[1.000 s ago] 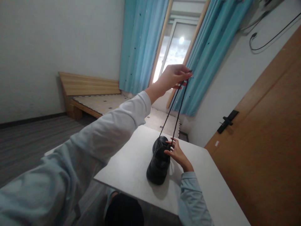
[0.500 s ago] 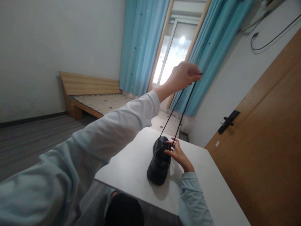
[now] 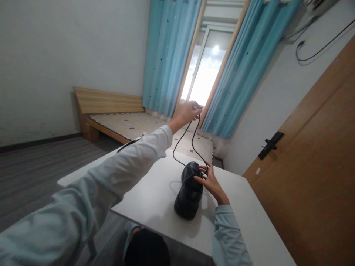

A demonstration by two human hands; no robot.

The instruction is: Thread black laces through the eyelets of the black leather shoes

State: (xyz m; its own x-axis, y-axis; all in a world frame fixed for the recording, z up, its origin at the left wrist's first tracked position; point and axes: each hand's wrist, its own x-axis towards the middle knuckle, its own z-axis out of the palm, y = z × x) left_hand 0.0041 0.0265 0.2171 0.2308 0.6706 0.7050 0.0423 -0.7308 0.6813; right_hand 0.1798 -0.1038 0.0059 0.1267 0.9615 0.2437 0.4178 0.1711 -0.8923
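A black shoe (image 3: 188, 197) stands on the white table (image 3: 155, 195), its heel toward me. Two strands of black shoelace (image 3: 193, 142) rise from it in slack curves. My left hand (image 3: 190, 112) is raised well above the far side of the shoe, with its fingers pinched on the upper part of the lace. Against the shoe's right side rests my right hand (image 3: 210, 183), thumb and fingers curled around its edge near where one lace strand comes out.
Beyond the table is a wooden bed (image 3: 111, 104) with a patterned mattress (image 3: 130, 125). Blue curtains (image 3: 172, 55) hang beside a bright window (image 3: 210, 62). A wooden door (image 3: 313, 147) with a black handle (image 3: 270, 145) stands at the right.
My left hand has come down and to the left with the lace. The strands, taut before, now hang in loose curves. My right hand has stayed at the shoe.
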